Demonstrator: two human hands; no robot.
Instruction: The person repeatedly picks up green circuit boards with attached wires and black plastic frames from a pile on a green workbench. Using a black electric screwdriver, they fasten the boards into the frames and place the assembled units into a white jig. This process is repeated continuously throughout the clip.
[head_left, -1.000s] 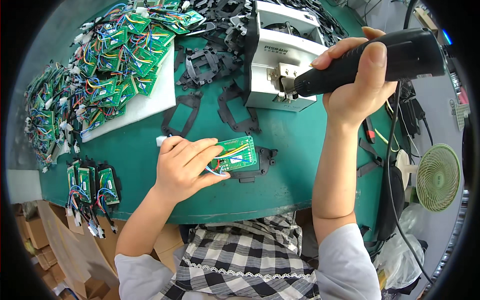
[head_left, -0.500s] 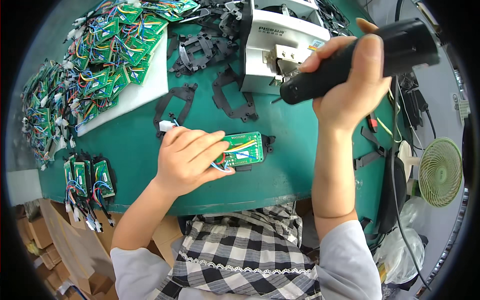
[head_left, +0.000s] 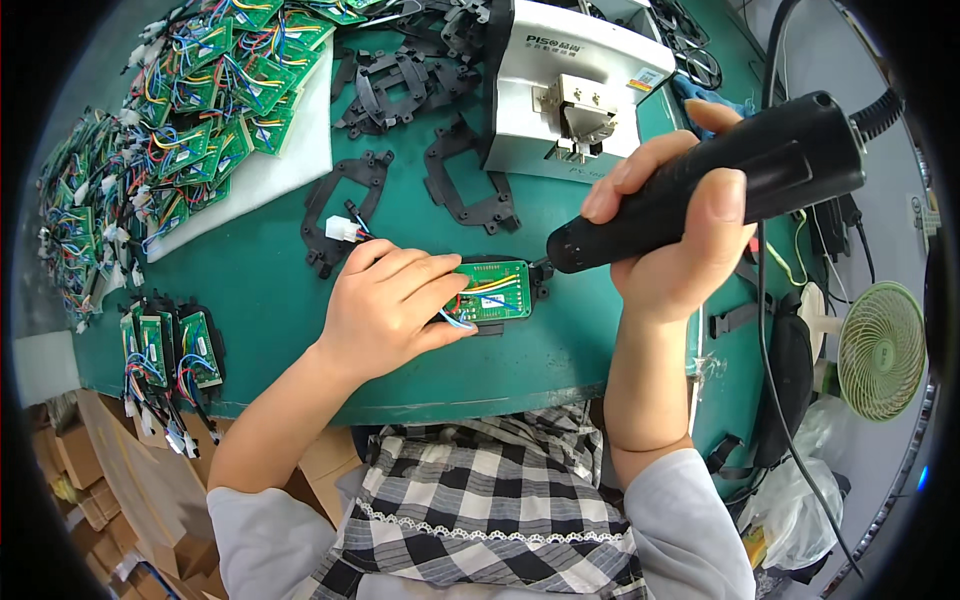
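Two hands are seen over a green table (head_left: 560,370). No container is in use; a heap of wired circuit boards (head_left: 200,110) lies loose on a white sheet (head_left: 285,165) at ten o'clock. One green circuit board (head_left: 495,292) is pinned flat at the centre by the left hand (head_left: 385,305), fingers spread along its nine-o'clock side, its long axis running three to nine. A black electric screwdriver (head_left: 700,185) is wrapped tightly by the right hand (head_left: 680,225); its long axis runs from two o'clock down to eight, the tip touching the board's three-o'clock edge, just beyond the gripping fingers. A white feeder box (head_left: 570,85) stands at twelve o'clock.
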